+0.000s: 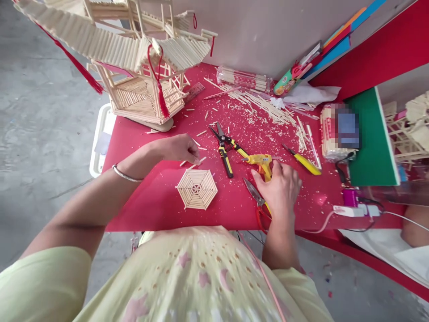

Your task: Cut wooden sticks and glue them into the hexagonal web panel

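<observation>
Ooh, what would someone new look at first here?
Probably the big, pale wooden-stick pavilion model with red tassels, at the far left of the red table. Then maybe the flat, pale wooden-stick hexagon near the front edge, and the yellow glue gun by the right hand.

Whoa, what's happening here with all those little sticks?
A person is working at a red table. Their right hand is at a yellow glue gun, though its grip is hard to tell. Their left hand is down near some short sticks. In front of them lies a flat, six-sided piece made of sticks. A stick building with red tassels stands at the table's far left.
</observation>
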A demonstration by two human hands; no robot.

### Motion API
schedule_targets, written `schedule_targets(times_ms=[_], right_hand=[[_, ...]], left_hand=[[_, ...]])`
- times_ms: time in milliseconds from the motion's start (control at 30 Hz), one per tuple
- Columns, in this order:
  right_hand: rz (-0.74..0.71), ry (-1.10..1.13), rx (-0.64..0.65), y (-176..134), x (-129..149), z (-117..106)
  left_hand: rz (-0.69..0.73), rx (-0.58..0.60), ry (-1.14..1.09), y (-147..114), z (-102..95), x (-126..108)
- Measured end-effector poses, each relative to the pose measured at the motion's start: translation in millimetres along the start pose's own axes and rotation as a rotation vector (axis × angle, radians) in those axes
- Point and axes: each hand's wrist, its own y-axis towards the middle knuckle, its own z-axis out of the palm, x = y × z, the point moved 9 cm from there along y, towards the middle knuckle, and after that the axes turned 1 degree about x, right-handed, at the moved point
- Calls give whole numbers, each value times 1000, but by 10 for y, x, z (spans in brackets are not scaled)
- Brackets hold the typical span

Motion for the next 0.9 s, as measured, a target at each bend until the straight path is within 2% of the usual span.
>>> schedule_targets(times_ms=[67, 100, 200, 267, 367, 500, 700, 900], right_hand=[[-39, 118, -87, -196, 265, -115], [-79, 223, -67, -300, 433, -107], [-201, 484, 112, -603, 922, 80], [-206, 548, 157, -741, 1072, 201], [-173, 572, 150, -822, 1090, 328], [-219, 566, 168, -830, 1089, 395], [-244, 569, 180, -831, 1102, 424], [-233, 575, 216, -844, 1090, 475]], left_hand=[[-19, 20, 54, 64, 7, -84], [-24, 31, 87, 99, 18, -121], [-16, 91, 206, 218, 88, -206], [-15, 127, 268, 295, 131, -220], [-57, 165, 342, 380, 169, -174], [-113, 218, 398, 413, 219, -116], [-205, 265, 415, 399, 289, -95], [-215, 273, 355, 458, 343, -103]])
